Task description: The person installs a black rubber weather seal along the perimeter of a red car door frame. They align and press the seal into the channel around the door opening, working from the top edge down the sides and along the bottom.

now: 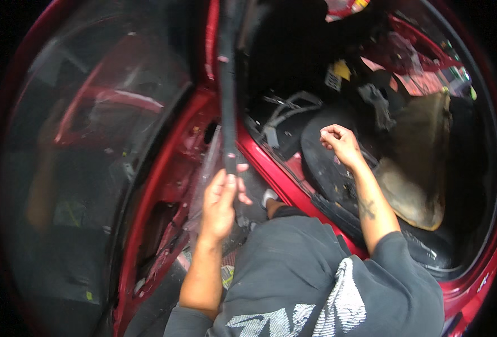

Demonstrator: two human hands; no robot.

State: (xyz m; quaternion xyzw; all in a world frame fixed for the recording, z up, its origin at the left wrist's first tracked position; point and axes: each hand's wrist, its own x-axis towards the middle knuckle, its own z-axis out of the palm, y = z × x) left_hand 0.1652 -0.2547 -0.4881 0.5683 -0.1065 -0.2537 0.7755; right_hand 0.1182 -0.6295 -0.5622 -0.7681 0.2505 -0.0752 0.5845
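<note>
My left hand [219,205] grips the lower end of a long, narrow black trim strip [228,106], thumb laid over its front. From my hand the strip runs up past the top of the picture, with small pink spots along it. My right hand [341,143] hovers over the car's interior with its fingers curled together; whatever they may hold is too small or hidden to make out. Under it lies a round, flat black piece [321,154].
A red car door [164,168] with bare inner metal and a dark window stands open at left. The red sill [271,174] runs beside my legs. Inside are a worn beige-brown panel [420,168], grey brackets [296,106], a yellow piece [342,69] and loose plastic.
</note>
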